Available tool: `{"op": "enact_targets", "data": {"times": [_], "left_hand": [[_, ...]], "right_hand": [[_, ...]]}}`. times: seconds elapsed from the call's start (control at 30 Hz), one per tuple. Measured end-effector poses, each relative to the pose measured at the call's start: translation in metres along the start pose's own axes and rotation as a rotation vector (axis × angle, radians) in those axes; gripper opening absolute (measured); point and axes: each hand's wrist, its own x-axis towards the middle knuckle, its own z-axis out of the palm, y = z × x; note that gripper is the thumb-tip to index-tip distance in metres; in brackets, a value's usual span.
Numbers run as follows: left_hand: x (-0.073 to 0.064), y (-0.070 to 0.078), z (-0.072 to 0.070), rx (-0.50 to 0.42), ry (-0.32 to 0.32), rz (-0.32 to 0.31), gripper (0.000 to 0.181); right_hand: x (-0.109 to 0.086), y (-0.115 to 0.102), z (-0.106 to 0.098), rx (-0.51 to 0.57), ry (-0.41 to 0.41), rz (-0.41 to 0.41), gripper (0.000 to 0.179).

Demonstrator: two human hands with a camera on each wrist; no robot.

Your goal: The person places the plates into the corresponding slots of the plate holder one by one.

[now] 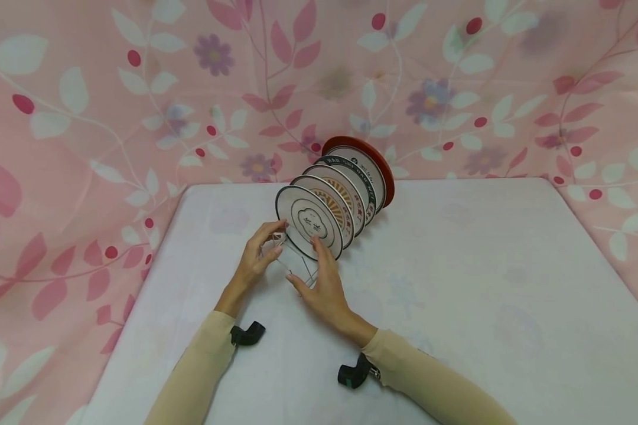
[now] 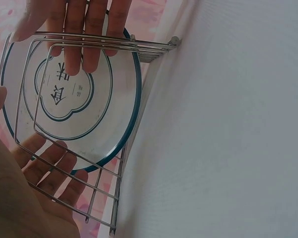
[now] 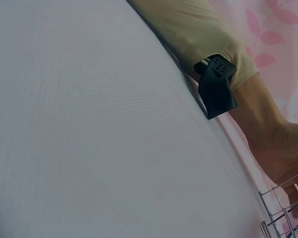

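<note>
A low wire plate rack (image 1: 308,270) is between the hands at the front of a row of plates. My left hand (image 1: 257,251) grips the rack's left side, thumb near its front wire. In the left wrist view its fingertips are behind the wires. My right hand (image 1: 325,289) is at the other side with its fingers extended, overlapping the front plate (image 1: 303,209). That plate is white with blue rings and dark characters, tilted on edge. In the right wrist view only part of the right hand (image 3: 288,153) and the rack's corner (image 3: 275,213) show.
Behind the front plate stand several more patterned plates (image 1: 363,203) in a leaning row. The rearmost has a red-brown rim (image 1: 388,177). The white-covered table (image 1: 473,307) meets a pink floral backdrop (image 1: 308,88). A black wrist device (image 1: 353,373) sticks out from the right sleeve.
</note>
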Motion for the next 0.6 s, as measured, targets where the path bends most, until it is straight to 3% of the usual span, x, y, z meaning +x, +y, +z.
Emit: {"op": "enact_targets", "data": {"times": [0.33, 0.6], "left_hand": [[-0.0011, -0.0035, -0.0003, -0.016, -0.008, 0.003, 0.053], [-0.0011, -0.0020, -0.0018, -0.021, -0.014, -0.003, 0.055]], "right_hand": [[0.0000, -0.0005, 0.0037, -0.021, 0.034, 0.015, 0.093], [0.0014, -0.0019, 0.0054, -0.099, 0.075, -0.037, 0.092]]}}
